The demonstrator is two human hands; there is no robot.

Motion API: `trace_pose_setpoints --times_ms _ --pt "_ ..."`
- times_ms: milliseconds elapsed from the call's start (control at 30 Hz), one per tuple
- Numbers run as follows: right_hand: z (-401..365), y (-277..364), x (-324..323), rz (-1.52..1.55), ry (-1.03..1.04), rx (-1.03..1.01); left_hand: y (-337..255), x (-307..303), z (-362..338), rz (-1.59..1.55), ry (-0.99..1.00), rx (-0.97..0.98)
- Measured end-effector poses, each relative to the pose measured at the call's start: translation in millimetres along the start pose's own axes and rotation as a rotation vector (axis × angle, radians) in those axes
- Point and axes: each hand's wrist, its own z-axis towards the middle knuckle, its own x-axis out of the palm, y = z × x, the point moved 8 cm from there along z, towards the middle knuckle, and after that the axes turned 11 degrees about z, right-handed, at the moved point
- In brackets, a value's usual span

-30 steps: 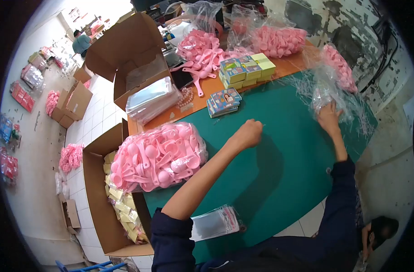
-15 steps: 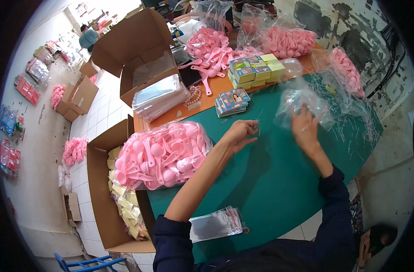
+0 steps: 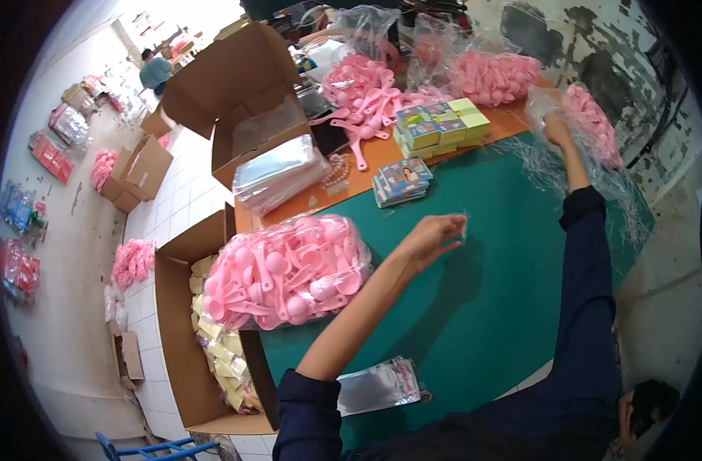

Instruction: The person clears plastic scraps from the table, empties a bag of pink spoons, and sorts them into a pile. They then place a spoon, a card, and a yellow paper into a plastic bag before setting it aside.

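Note:
My left hand (image 3: 434, 240) hovers above the green table mat (image 3: 489, 307), its fingertips pinched on a thin clear plastic strip (image 3: 465, 225). Far off to the right, my right hand (image 3: 555, 129) is closed on a crumpled clear plastic bag (image 3: 541, 106), beside a bag of pink scoops (image 3: 591, 123). Thin clear strips (image 3: 543, 165) lie scattered under and around it. A small stack of printed cards (image 3: 402, 183) sits beyond my left hand. Left of that arm rests a large clear bag full of pink scoops (image 3: 289, 269).
Several stacks of yellow-edged cards (image 3: 442, 127) stand on the orange tabletop (image 3: 351, 180). Clear sleeves (image 3: 280, 175) lie by an open carton (image 3: 243, 100). Another carton (image 3: 174, 338) at the left holds yellow packets. More clear sleeves (image 3: 380, 386) are near my body. A person (image 3: 155, 71) is in the background.
My right hand has moved away to the upper right, and the crumpled clear plastic went with it from the mat to the far edge. My left hand still pinches the strip.

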Motion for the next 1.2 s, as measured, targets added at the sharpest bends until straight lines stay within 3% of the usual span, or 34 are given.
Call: trace_pose_setpoints --times_ms 67,133,200,267,333,433,533,600,667,700,733,833,867,967,1067,1100,1133,1167,1200 --pt "5.2 6.0 -22.7 0.142 -0.235 0.038 10.5 -5.3 -0.2 -0.008 0.002 -0.001" --pt "-39.3 56.6 -59.1 0.181 -0.472 0.196 17.0 -4.7 -7.5 -0.011 0.0 -0.03" --pt "-76.8 134.8 -29.4 0.523 -0.301 -0.196 18.0 -6.8 -10.5 0.037 -0.001 -0.046" --pt "-161.1 244.4 -9.4 0.687 0.213 -0.577 13.9 -3.8 -11.2 0.104 0.045 -0.017" --pt "-209.5 281.9 7.6 0.621 0.309 -0.753 7.4 7.5 -13.1 0.183 0.142 0.052" --pt "-206.2 262.5 27.1 0.784 0.669 -0.431 -10.6 19.3 -30.0 0.363 0.163 0.144" --pt "-196.5 265.6 -18.8 0.798 0.815 -0.513 -40.0 50.0 -63.6 0.308 0.234 0.26" --pt "-185.3 247.1 -43.0 0.87 0.973 -0.451 -70.5 54.3 -91.1 0.471 0.132 0.348" --pt "-146.9 156.6 -62.8 1.015 1.13 -0.256 -100.4 31.7 -132.1 0.652 -0.037 0.379" --pt "-84.1 24.0 -53.4 1.354 0.598 -0.071 -108.8 15.1 -153.2 0.628 -0.098 0.436" --pt "-42.3 -113.9 -53.3 1.534 0.009 -0.022 -114.7 -0.8 -175.7 0.6 -0.162 0.494" --pt "-63.4 -102.7 -100.6 1.291 0.179 0.243 -114.9 -36.6 -237.5 0.541 -0.342 0.502" --pt "-68.5 -101.9 -114.7 1.203 0.212 0.276 -113.3 -45.2 -258.2 0.546 -0.426 0.566" --pt "-85.7 -108.4 -122.9 0.94 0.227 0.303 -93.1 -70.9 -331.9 0.583 -0.687 0.45" --pt "-95.2 -110.1 -110.3 0.341 0.183 0.312 -62.9 -88.8 -404.0 0.549 -0.963 0.409" --pt "-96.7 -92.5 -107.8 0.017 0.127 0.224 -48.7 -92.5 -423.1 0.512 -1.003 0.418" --pt "-100.5 -58.6 -100.5 -0.215 0.017 0.011 -33.1 -98.5 -440.3 0.48 -1.039 0.425" --pt "-110.8 -9.0 -88.8 -0.284 -0.102 -0.247 -18.8 -104.0 -452.5 0.448 -1.074 0.435" --pt "-123.3 50.2 -68.5 -0.108 -0.062 -0.379 -1.2 -107.4 -459.2 0.387 -1.097 0.407"
